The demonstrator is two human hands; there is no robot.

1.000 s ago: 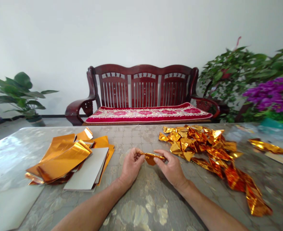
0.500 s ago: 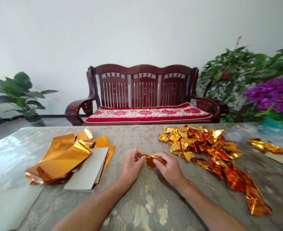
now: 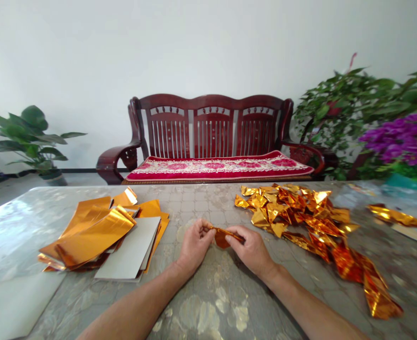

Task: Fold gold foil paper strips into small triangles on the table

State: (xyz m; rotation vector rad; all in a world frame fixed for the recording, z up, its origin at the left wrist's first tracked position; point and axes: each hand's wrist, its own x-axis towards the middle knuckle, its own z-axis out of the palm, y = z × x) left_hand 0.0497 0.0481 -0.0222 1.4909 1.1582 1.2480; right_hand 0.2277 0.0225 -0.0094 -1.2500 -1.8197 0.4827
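A small folded piece of gold foil paper [image 3: 222, 239] is held just above the table between my two hands. My left hand [image 3: 196, 242] pinches its left end between thumb and fingers. On the other end, my right hand [image 3: 248, 246] is closed, the thumb pressing the near face. Part of the foil is hidden behind my fingers. To the left lies a loose stack of gold foil sheets [image 3: 94, 234], with a pale sheet [image 3: 128, 250] face up on its right side. A heap of folded gold foil pieces [image 3: 293, 212] spreads out to the right.
The patterned table [image 3: 194, 307] carries another pale sheet [image 3: 15, 302] at its near left. Clear plastic [image 3: 357, 193] and a single foil piece [image 3: 400, 217] lie at the far right. Beyond stand a dark wooden bench [image 3: 213, 127], a potted plant [image 3: 34, 137] and purple flowers [image 3: 403, 137].
The foil between my hands has tilted slightly, so its near face looks darker and flatter. Both hands keep their grip and stay in nearly the same place.
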